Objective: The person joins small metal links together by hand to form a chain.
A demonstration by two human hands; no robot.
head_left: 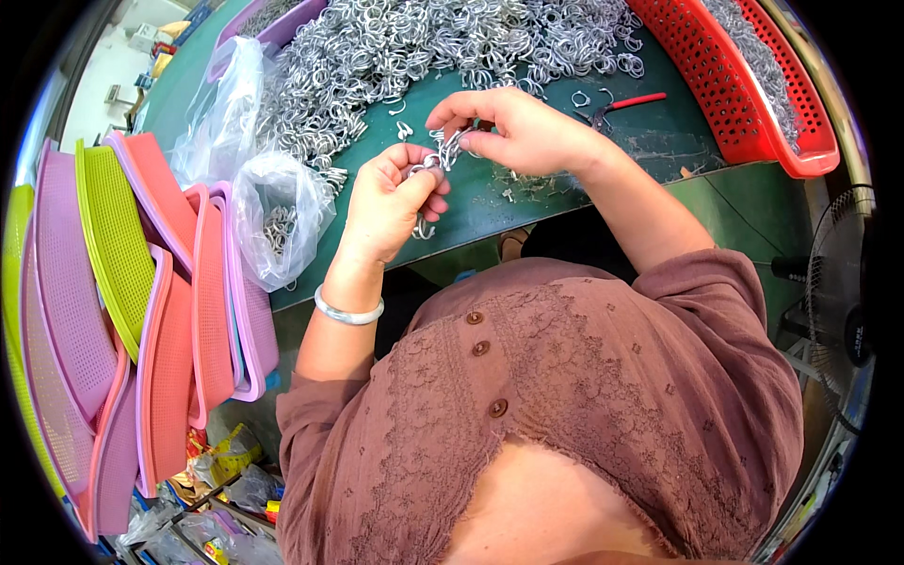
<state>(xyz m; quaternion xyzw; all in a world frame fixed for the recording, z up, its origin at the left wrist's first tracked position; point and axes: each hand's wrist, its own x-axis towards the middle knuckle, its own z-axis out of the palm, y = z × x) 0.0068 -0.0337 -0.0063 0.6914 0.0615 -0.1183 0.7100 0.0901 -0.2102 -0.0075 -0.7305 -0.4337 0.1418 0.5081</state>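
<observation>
My left hand is closed around a few silver metal rings, some of them poking out below the fingers. Just to its right, my right hand pinches a small cluster of the same rings between thumb and fingers. The two hands nearly meet above the near part of the green table. Beyond them spreads a large heap of silver rings. A few loose rings lie between the heap and my hands.
Red-handled pliers lie right of my right hand. A red perforated basket with metal pieces stands at the far right. Left are a clear plastic bag holding rings and stacked coloured baskets. A fan stands at the right edge.
</observation>
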